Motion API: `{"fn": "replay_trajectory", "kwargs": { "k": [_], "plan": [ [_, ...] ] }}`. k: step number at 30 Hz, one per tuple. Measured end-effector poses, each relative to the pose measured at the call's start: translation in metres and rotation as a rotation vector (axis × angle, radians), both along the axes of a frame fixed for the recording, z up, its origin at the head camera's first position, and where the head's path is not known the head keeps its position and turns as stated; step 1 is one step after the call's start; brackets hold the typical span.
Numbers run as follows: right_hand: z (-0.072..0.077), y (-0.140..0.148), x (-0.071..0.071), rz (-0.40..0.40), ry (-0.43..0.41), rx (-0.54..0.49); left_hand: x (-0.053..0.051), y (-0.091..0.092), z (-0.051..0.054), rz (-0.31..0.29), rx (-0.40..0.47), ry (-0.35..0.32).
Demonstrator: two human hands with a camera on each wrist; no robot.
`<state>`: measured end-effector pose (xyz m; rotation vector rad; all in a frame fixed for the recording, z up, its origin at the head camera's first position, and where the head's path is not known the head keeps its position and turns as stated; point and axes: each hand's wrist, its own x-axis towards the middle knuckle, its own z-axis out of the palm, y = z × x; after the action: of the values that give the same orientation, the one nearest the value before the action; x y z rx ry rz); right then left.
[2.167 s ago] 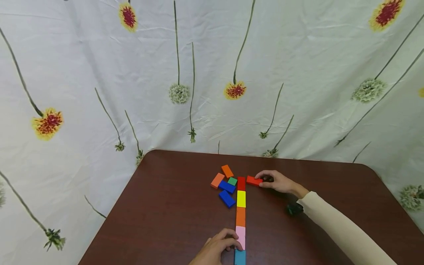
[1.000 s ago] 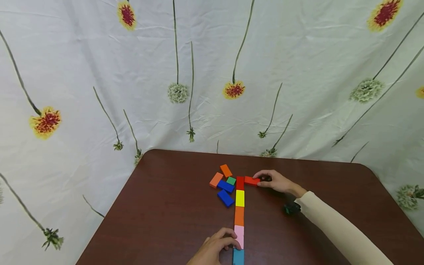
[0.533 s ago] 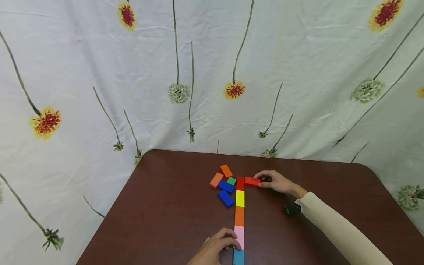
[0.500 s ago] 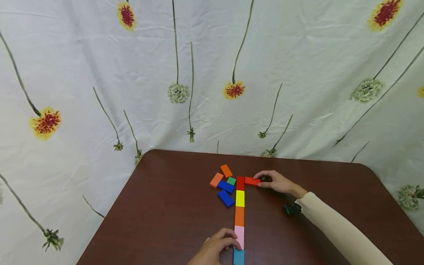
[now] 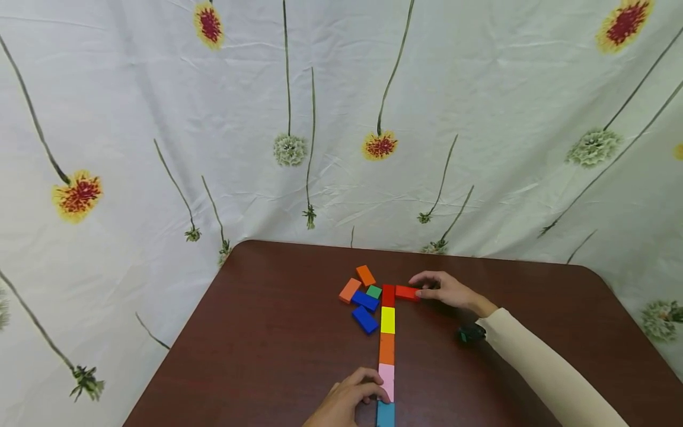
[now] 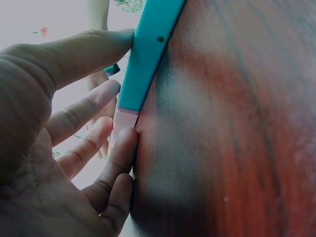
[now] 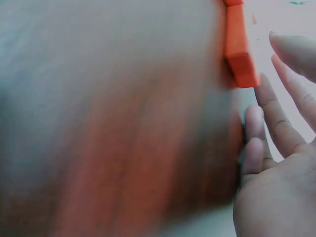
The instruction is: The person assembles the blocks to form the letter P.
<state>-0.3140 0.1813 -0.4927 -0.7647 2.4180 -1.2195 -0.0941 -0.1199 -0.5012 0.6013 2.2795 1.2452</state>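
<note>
Colored blocks form a column on the brown table: red [image 5: 388,296], yellow [image 5: 388,320], orange [image 5: 386,349], pink [image 5: 386,382] and teal [image 5: 385,415]. Another red block [image 5: 407,293] lies crosswise against the column's far right side. My left hand [image 5: 345,401] touches the pink and teal blocks with relaxed fingers; in the left wrist view its thumb lies against the teal block [image 6: 150,49]. My right hand [image 5: 448,291] is at the crosswise block's right end, fingers loosely spread. The right wrist view shows its thumb and index finger apart from that block [image 7: 238,44].
Left of the column's far end lie two blue blocks [image 5: 365,319], a green one [image 5: 374,292], a salmon one [image 5: 350,290] and an orange one [image 5: 366,275]. A dark object [image 5: 472,333] is beside the right wrist. Flowered cloth [image 5: 331,118] hangs behind the table.
The crosswise red block has moved left from a small gap to the column's side. My right fingers have since loosened from it. The left hand has stayed at the pink and teal blocks.
</note>
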Motion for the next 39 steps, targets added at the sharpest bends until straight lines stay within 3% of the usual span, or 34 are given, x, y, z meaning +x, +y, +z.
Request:
{"fn": "replay_trajectory", "kwargs": {
  "k": [8,17,27,32,39],
  "plan": [
    [0.016,-0.018,-0.001,0.003,0.03,0.011,0.002,0.0,0.002,0.012,-0.006,0.008],
    [0.027,-0.05,0.002,0.136,0.097,0.007,0.002,0.001,0.001,0.017,-0.006,-0.008],
    [0.032,-0.086,0.023,0.299,0.09,0.034,-0.001,-0.001,-0.003,0.003,0.024,-0.009],
    [0.033,-0.098,0.034,0.325,0.054,0.044,-0.002,-0.002,-0.003,-0.008,0.014,-0.014],
    [0.029,-0.106,0.039,0.362,0.047,0.065,-0.001,-0.002,0.0,-0.016,0.022,0.041]
  ]
}}
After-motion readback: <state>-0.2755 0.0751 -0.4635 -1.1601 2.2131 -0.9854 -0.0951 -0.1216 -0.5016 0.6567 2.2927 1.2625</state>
